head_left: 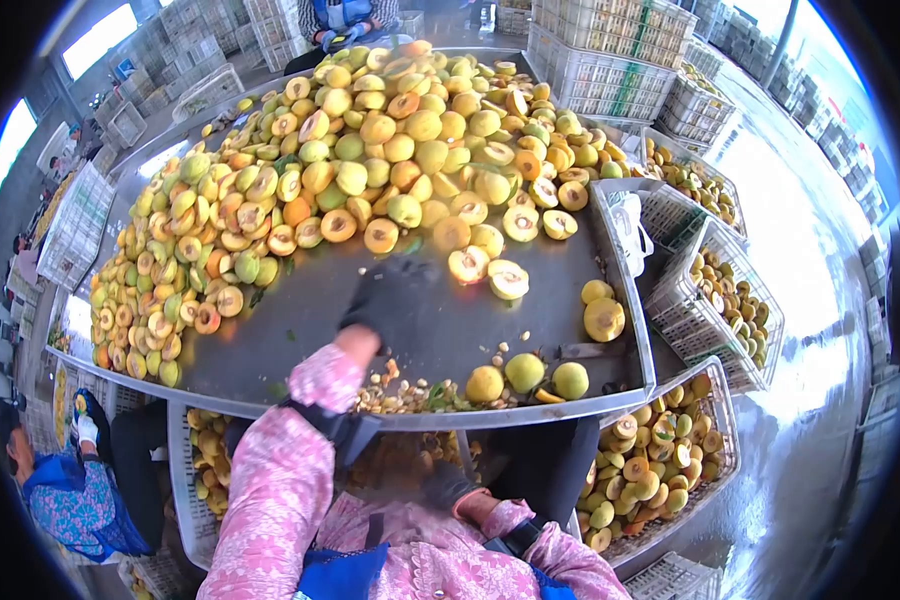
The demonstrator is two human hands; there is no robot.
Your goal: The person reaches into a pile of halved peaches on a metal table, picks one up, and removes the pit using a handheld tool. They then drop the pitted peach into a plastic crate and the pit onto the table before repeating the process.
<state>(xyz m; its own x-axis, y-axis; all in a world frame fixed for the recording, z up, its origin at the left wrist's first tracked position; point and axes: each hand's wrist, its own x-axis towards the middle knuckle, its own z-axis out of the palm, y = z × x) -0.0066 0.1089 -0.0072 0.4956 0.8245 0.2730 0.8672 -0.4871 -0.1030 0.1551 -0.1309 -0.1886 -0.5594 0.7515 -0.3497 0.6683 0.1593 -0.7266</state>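
My left hand [392,292], in a black glove, reaches over the metal table [300,340], close to a heap of yellow-green stone fruit [370,160] that look like peaches, many cut in half. Motion smears its fingers. Low in front of my body is my right hand [450,488], also gloved in black, above a container of fruit under the table edge. Its fingers are blurred, and I cannot make out what they hold. Loose pits [400,390] lie along the near rim, beside a few whole fruits [523,372]. Two cut halves [508,280] rest at the heap's near edge.
Crates of halved fruit stand at the right [660,470], farther right [725,300] and beneath the table's left side [205,450]. A white plastic bag [630,232] hangs on the right rim. Co-workers sit at the left [80,490] and far side [345,20]. Stacked crates [610,60] stand behind.
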